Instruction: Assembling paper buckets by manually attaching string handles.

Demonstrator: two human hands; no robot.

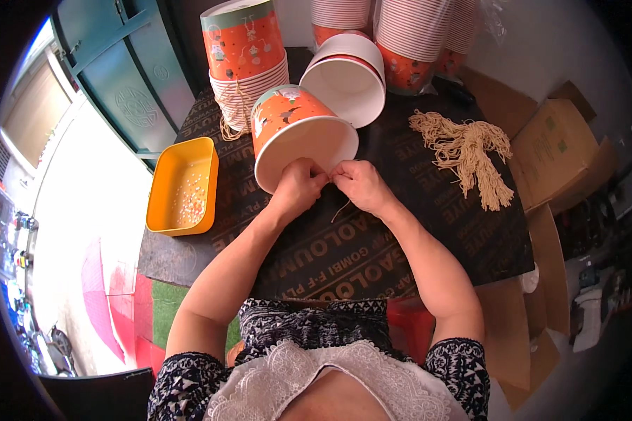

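An orange paper bucket point(288, 112) with a green band at its base lies tilted on the dark table, its white mouth turned toward me. At the lower rim of that mouth, my left hand point(302, 186) is closed, with its fingertips pressed together. Right beside it, my right hand point(361, 186) pinches at the same spot, the two hands nearly touching. A thin beige cord point(341, 210) runs out between them, and its loose end hangs over the table. The fingers cover the cord's upper part, so how it meets the rim is hidden.
A yellow plastic bin point(211, 189) with small pale bits stands at left. Behind are a bucket stack point(242, 52) with cords hanging from it, tilted white-mouthed buckets point(351, 91) and plastic-wrapped stacks point(414, 31). A beige cord bundle point(470, 151) lies right, near cardboard boxes point(551, 151).
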